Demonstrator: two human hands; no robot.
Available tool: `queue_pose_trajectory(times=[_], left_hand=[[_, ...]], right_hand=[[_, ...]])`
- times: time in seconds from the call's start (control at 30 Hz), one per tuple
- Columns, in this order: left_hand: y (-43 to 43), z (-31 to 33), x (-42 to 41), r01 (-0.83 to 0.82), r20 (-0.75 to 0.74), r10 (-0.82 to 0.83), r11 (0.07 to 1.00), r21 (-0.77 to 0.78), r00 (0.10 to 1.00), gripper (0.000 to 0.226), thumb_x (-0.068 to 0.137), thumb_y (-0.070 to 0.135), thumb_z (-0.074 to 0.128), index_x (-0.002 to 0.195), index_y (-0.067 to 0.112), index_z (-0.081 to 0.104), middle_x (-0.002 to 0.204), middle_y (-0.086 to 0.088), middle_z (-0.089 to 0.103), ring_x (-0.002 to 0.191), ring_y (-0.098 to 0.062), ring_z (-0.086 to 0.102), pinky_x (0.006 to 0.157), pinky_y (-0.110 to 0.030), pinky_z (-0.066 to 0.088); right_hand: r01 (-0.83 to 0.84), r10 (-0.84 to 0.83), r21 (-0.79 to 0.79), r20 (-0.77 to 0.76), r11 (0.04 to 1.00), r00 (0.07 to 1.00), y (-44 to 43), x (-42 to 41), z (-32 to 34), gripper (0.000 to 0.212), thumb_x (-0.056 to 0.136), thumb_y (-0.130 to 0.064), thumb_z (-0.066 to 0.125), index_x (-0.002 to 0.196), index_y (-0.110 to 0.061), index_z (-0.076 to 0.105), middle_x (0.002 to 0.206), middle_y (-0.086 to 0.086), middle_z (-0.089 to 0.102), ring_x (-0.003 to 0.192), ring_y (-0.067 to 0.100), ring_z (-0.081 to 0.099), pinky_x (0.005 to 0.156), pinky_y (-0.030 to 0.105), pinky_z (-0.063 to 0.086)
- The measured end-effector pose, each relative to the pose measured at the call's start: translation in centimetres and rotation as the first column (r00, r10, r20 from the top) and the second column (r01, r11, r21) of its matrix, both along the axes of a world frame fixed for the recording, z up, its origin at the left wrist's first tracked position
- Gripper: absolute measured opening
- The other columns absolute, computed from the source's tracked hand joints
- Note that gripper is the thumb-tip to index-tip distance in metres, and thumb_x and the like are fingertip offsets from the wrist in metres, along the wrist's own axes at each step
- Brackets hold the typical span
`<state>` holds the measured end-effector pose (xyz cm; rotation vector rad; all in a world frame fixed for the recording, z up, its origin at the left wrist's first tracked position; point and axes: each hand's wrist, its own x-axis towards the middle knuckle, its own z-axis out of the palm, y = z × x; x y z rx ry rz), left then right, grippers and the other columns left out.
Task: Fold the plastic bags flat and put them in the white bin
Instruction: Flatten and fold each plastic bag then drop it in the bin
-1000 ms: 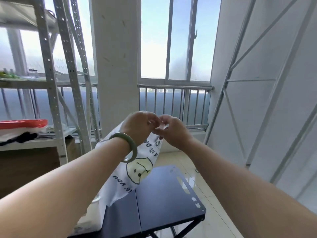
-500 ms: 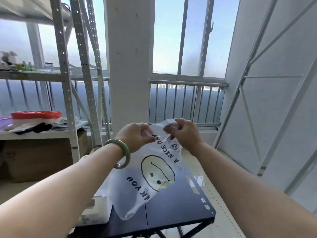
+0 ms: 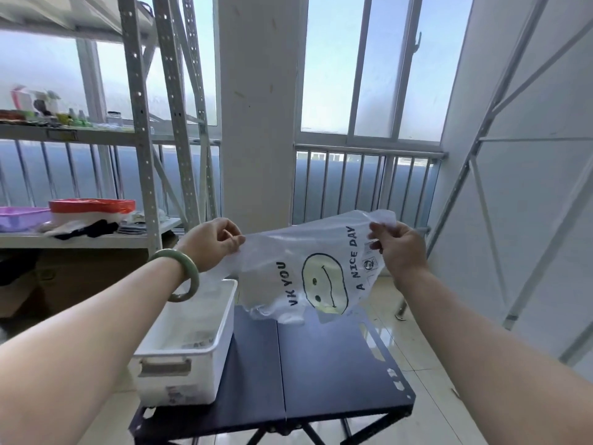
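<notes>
Plastic bag (image 3: 288, 252), left hand (image 3: 211, 244) and right hand (image 3: 399, 248) fingers pinching its ends, white bin (image 3: 179, 353) contents blurred

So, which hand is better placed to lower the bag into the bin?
Probably the left hand: it pinches the bag nearest the bin; the right hand holds the far edge.
</notes>
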<state>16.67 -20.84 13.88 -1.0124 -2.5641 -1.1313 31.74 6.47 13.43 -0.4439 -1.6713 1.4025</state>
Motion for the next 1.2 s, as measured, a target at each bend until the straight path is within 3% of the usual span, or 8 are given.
queue_pose_trajectory(times=[0.17,0.3,0.47,0.67,0.8,0.87,1.0,1.2], left_hand=[[0.3,-0.7,0.8,0.162,0.104,-0.157,0.986,-0.048,0.982,0.031,0.077,0.038,0.073,0.104,0.035,0.057,0.089,0.006,0.066,0.082,-0.013,0.064,0.077,-0.024,0.050],[0.2,-1.4,-0.1,0.036,-0.019,-0.038,0.997,-0.071,0.999,0.005,0.084,0.032,0.068,0.084,0.027,0.068,0.077,0.008,0.068,0.080,-0.015,0.064,0.077,-0.024,0.046],[0.2,-0.7,-0.4,-0.118,-0.090,0.110,0.989,-0.087,0.990,0.021,0.084,0.037,0.067,0.103,0.027,0.065,0.106,0.004,0.064,0.093,-0.012,0.056,0.082,-0.025,0.042],[7.2,1.3,5.4,0.199,-0.162,-0.199,0.980,-0.018,0.966,0.067,0.077,0.039,0.072,0.134,0.019,0.045,0.126,0.008,0.054,0.115,-0.005,0.049,0.093,-0.016,0.034],[9.6,2.3,5.7,0.158,-0.248,-0.167,0.986,-0.058,0.954,0.037,0.084,0.035,0.066,0.114,0.015,0.061,0.101,0.009,0.061,0.091,-0.009,0.059,0.086,-0.024,0.048],[9.4,2.4,5.2,0.107,-0.276,-0.116,0.993,-0.050,0.954,0.025,0.087,0.030,0.063,0.101,0.010,0.066,0.079,0.006,0.061,0.072,-0.010,0.058,0.072,-0.020,0.048],[7.9,2.4,4.8,0.146,-0.185,-0.100,0.955,0.259,0.978,0.017,0.085,0.022,0.066,0.070,0.025,0.058,0.065,0.011,0.057,0.061,-0.002,0.055,0.059,-0.009,0.046],[5.2,2.1,2.8,0.081,-0.086,-0.053,0.927,0.367,0.995,0.007,0.084,0.025,0.067,0.080,0.019,0.067,0.072,0.006,0.066,0.069,-0.008,0.063,0.062,-0.007,0.048]], right_hand=[[0.025,-0.026,-0.092,-0.012,0.995,1.000,0.7,0.4,-0.3,0.016,0.089,-0.019,0.064,0.074,-0.016,0.064,0.069,-0.001,0.065,0.044,-0.003,0.055,0.056,0.019,0.045],[0.044,-0.043,-0.052,0.020,0.998,0.999,1.2,1.4,-0.2,0.016,0.088,-0.022,0.065,0.073,-0.017,0.064,0.070,-0.002,0.065,0.049,0.004,0.055,0.052,0.015,0.045],[0.133,-0.156,0.197,0.104,0.971,0.982,1.1,1.8,-0.1,0.022,0.084,-0.030,0.068,0.065,-0.019,0.064,0.067,-0.006,0.065,0.054,0.009,0.053,0.062,0.026,0.045],[-0.087,-0.027,0.526,0.204,0.846,0.979,-3.2,-0.6,0.9,0.015,0.082,-0.031,0.071,0.076,-0.017,0.072,0.067,-0.011,0.065,0.059,0.004,0.058,0.066,0.023,0.049],[-0.134,-0.002,0.701,0.190,0.701,0.982,-4.9,-1.8,1.9,0.028,0.083,-0.034,0.069,0.060,-0.035,0.054,0.056,-0.016,0.053,0.055,0.001,0.047,0.060,0.023,0.039],[-0.153,0.000,0.715,0.209,0.682,0.978,-4.5,-2.0,2.2,0.013,0.079,-0.038,0.072,0.079,-0.034,0.059,0.071,-0.014,0.056,0.071,0.008,0.050,0.068,0.026,0.039],[-0.210,-0.083,0.697,0.362,0.686,0.929,-2.6,-1.4,1.7,0.050,0.067,-0.041,0.080,0.110,-0.026,0.060,0.081,-0.014,0.056,0.093,0.018,0.051,0.083,0.035,0.043],[-0.308,-0.008,0.521,0.519,0.796,0.855,-0.6,-0.3,-0.3,0.016,0.076,-0.034,0.076,0.071,-0.024,0.064,0.075,-0.003,0.064,0.064,0.008,0.055,0.060,0.013,0.044]])
